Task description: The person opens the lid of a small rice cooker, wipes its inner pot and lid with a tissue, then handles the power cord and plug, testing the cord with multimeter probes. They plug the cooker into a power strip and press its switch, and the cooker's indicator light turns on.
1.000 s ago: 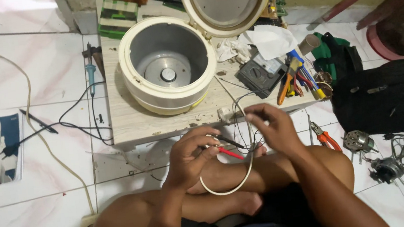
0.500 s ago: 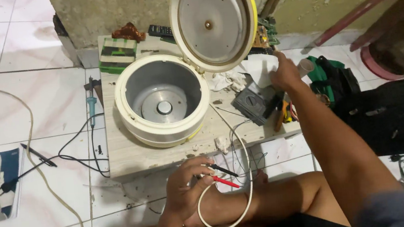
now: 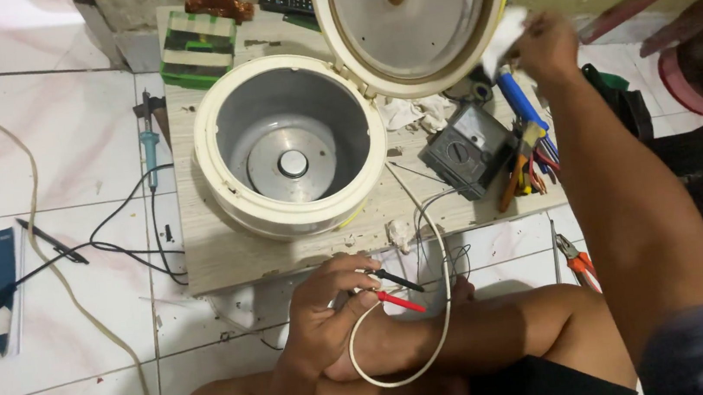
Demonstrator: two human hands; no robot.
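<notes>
Left hand (image 3: 322, 314): fingers curled shut on two probes (image 3: 396, 293), one black and one red, their tips pointing right; held over the person's crossed legs, just below the table (image 3: 227, 254) edge.
Wire (image 3: 432, 302): white, loops from the table down past the probes.
Right hand (image 3: 546, 45): raised beside the open lid (image 3: 411, 17), fingers pinched on a white cloth (image 3: 502, 40); blurred.
Cooker (image 3: 290, 147): on the table, pot empty.
Meter (image 3: 466, 149): grey, right of the cooker, beside screwdrivers (image 3: 527, 131).
</notes>
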